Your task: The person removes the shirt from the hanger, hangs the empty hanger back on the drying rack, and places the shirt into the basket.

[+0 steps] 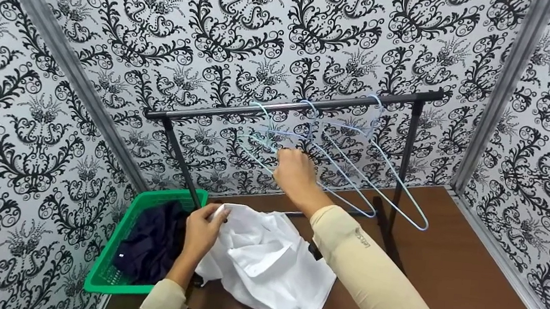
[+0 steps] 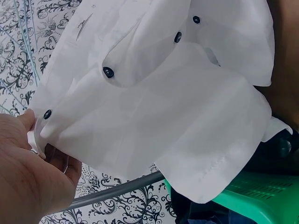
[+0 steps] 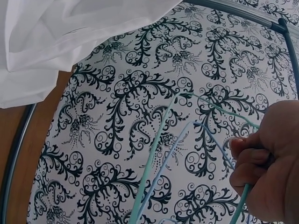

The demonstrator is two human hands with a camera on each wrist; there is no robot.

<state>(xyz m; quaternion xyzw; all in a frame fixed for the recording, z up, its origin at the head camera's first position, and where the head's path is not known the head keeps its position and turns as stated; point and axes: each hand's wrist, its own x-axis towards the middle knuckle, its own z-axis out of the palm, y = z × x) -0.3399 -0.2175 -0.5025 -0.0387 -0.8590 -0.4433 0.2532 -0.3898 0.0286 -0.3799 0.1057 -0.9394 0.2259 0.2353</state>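
My left hand (image 1: 202,232) pinches the edge of a white shirt (image 1: 280,269) between thumb and fingers. In the left wrist view the shirt's dark buttons (image 2: 108,72) run along its front, one of them close to my thumb. The cloth droops in loose folds over the brown table. With curled fingers, my right hand (image 1: 295,174) grips a pale green clothes hanger (image 3: 153,154), whose hook loops over the rack's rail. Two bluish hangers (image 1: 404,185) hang to the right of it.
A dark metal clothes rack (image 1: 284,107) spans the back of the brown table (image 1: 449,269). At the left, a green basket (image 1: 94,280) holds dark navy clothing (image 1: 152,243). Patterned walls (image 1: 246,32) with metal corner posts enclose the table.
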